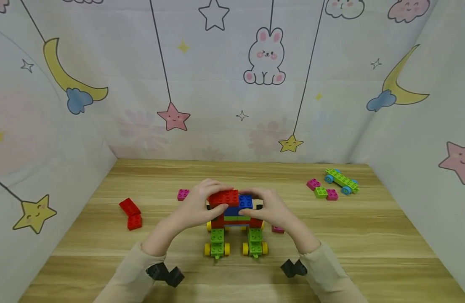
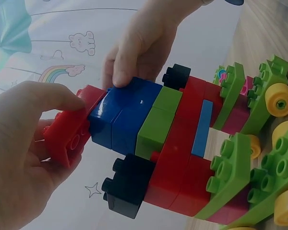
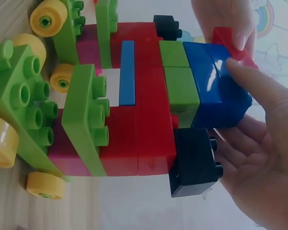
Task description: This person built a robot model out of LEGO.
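A toy figure of stacked building bricks stands mid-table on two green wheeled bases (image 1: 217, 243) with yellow wheels (image 2: 280, 99). Red bricks (image 2: 175, 158) form its body, with green bricks (image 3: 181, 86) and blue bricks (image 3: 216, 81) above. Black bricks (image 2: 129, 184) stick out at both sides. My left hand (image 1: 197, 203) pinches a red brick (image 2: 69, 134) between thumb and fingers, tilted against the top of the blue bricks; I cannot tell if it is attached. My right hand (image 1: 273, 207) grips the blue bricks from the other side, thumb in front.
Two red bricks (image 1: 130, 208) lie at the left. One pink brick (image 1: 183, 194) is behind my left hand, another pink brick (image 1: 277, 229) beside the figure. At the back right are a green wheeled base (image 1: 342, 181) with blue wheels, and pink and green bricks (image 1: 321, 192). Printed cloth (image 1: 232, 84) surrounds the table.
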Action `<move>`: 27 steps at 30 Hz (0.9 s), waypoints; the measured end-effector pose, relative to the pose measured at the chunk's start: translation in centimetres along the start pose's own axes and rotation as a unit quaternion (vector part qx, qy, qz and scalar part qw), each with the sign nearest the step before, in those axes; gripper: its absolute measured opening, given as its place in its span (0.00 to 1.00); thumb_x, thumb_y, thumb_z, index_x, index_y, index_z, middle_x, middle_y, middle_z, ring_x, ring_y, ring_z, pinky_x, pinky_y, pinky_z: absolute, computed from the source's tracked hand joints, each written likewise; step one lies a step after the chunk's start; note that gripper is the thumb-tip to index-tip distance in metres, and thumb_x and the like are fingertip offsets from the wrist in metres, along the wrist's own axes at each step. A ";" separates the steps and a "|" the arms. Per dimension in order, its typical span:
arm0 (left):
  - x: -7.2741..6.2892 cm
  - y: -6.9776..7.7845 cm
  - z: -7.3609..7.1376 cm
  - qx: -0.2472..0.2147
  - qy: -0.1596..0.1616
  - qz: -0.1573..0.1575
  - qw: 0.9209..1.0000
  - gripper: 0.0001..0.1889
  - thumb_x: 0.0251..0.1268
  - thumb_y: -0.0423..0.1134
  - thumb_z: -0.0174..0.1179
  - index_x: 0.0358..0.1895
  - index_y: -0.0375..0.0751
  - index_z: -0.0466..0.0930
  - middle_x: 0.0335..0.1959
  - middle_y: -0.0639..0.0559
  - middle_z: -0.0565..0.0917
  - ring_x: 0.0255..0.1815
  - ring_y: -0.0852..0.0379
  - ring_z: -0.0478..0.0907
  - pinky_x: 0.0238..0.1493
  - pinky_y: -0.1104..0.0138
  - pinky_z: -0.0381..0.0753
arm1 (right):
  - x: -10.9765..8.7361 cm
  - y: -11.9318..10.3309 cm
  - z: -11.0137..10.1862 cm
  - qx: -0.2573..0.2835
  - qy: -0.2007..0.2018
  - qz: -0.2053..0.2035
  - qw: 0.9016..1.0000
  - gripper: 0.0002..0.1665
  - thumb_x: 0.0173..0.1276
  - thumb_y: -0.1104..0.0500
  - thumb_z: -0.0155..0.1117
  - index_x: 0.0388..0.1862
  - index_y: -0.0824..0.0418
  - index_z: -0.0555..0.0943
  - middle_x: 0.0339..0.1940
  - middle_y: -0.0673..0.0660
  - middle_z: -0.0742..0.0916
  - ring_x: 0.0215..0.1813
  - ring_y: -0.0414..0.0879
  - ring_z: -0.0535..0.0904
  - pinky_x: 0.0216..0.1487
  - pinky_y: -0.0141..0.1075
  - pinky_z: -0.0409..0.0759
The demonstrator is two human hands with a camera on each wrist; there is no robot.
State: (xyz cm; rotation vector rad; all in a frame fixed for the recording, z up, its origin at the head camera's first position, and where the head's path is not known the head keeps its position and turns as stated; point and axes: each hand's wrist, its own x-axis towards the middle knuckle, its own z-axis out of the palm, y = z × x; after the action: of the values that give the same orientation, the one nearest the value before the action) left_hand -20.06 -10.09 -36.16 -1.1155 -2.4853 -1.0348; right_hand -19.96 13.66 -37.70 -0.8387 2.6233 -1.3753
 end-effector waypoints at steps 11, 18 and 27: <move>0.0 -0.2 0.0 -0.003 0.000 0.003 1.000 0.22 0.60 0.35 0.66 0.59 0.36 0.80 0.52 0.43 0.84 0.50 0.48 0.78 0.43 0.61 0.82 | 0.5 -0.7 0.5 -0.021 0.067 -0.077 0.995 0.24 0.62 0.59 0.72 0.57 0.63 0.81 0.53 0.59 0.87 0.56 0.52 0.83 0.59 0.50 0.79; -0.1 -0.4 0.0 -0.010 0.001 0.000 1.000 0.24 0.59 0.38 0.69 0.59 0.37 0.80 0.53 0.44 0.84 0.53 0.48 0.78 0.46 0.58 0.83 | 0.6 -0.7 0.6 -0.020 0.078 -0.076 0.994 0.22 0.61 0.60 0.72 0.55 0.63 0.83 0.50 0.59 0.88 0.53 0.51 0.84 0.56 0.47 0.81; -0.2 -0.7 0.1 -0.009 0.017 0.002 1.000 0.20 0.60 0.38 0.69 0.55 0.37 0.82 0.50 0.45 0.85 0.51 0.49 0.79 0.45 0.61 0.82 | 0.7 -1.0 0.5 -0.014 0.067 -0.057 0.996 0.21 0.61 0.59 0.72 0.54 0.63 0.83 0.51 0.59 0.88 0.53 0.52 0.84 0.55 0.47 0.82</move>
State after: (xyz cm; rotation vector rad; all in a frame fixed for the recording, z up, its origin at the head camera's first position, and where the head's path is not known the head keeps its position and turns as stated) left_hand -20.40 -10.51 -36.69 -1.0988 -2.4506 -1.0675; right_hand -20.00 12.55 -37.10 -0.9450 2.7390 -1.4744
